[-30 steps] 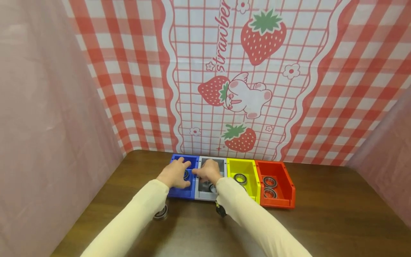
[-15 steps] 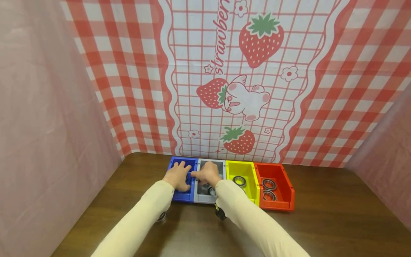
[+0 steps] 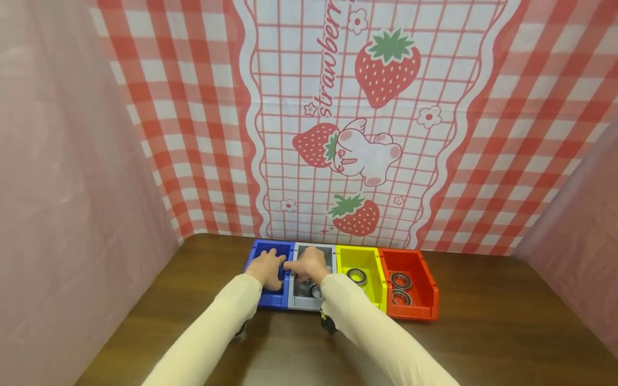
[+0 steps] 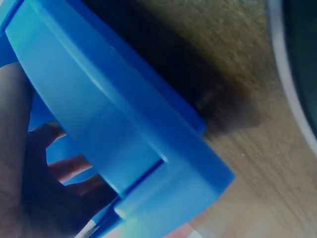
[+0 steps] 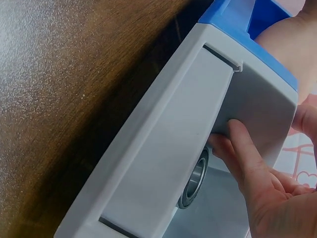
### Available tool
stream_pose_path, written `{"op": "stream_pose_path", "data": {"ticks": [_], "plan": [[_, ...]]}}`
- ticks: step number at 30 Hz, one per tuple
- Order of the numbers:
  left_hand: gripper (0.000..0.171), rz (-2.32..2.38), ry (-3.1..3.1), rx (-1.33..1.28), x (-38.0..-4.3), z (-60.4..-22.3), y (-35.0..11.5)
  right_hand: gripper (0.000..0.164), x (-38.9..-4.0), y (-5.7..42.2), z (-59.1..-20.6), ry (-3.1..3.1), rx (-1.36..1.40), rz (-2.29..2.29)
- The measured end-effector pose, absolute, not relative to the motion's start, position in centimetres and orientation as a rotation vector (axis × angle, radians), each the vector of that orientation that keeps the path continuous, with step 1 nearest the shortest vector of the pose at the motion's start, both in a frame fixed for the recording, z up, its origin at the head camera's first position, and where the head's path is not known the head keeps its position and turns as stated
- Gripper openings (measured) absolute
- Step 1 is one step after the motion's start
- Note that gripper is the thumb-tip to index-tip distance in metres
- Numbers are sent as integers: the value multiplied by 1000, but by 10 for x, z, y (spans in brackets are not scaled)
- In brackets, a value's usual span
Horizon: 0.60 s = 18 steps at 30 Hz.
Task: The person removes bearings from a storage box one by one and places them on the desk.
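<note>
My left hand (image 3: pixel 265 268) reaches into the blue bin (image 3: pixel 272 301) with its fingers spread. In the left wrist view, its fingers (image 4: pixel 72 167) are behind the bin's front wall, and whatever lies beneath them is hidden. My right hand (image 3: pixel 311 264) is at the grey bin (image 3: pixel 304 303). The right wrist view shows its fingers (image 5: pixel 243 144) fairly straight inside, by the wall nearest the blue bin, with the thumb apart from them near the rim. A ball bearing (image 5: pixel 195 179) stands in the grey bin close to these fingers; I see no bearing between them.
To the right adjoin a yellow bin (image 3: pixel 381 300) with a bearing (image 3: pixel 357 276) and a red bin (image 3: pixel 425 311) with two bearings (image 3: pixel 401 280). Another bearing (image 3: pixel 240 332) lies on the wooden table (image 3: pixel 285 348), partly behind the left sleeve. A checked cloth (image 3: pixel 207 128) hangs behind.
The left hand has moved lower into the blue bin, covering the bearing seen there earlier. The right hand stays at the grey bin. The head view has tilted up slightly.
</note>
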<state>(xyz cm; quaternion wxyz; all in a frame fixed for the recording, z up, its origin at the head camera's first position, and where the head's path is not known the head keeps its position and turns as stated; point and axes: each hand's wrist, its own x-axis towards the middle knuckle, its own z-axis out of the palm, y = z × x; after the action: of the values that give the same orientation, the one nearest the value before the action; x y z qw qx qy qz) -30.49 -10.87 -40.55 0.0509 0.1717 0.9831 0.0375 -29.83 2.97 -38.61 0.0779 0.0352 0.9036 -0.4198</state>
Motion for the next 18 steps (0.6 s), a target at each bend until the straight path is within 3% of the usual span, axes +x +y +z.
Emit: {"op": "stream_pose_path", "data": {"ticks": [11,18], "plan": [[72,115,3013,537,-298,-409,-105,33,-299,30,-390,2704,121,-1295],[65,228,3023,369,-295,-415,-99,32,-299,30,-389,2696,109,-1312]]}}
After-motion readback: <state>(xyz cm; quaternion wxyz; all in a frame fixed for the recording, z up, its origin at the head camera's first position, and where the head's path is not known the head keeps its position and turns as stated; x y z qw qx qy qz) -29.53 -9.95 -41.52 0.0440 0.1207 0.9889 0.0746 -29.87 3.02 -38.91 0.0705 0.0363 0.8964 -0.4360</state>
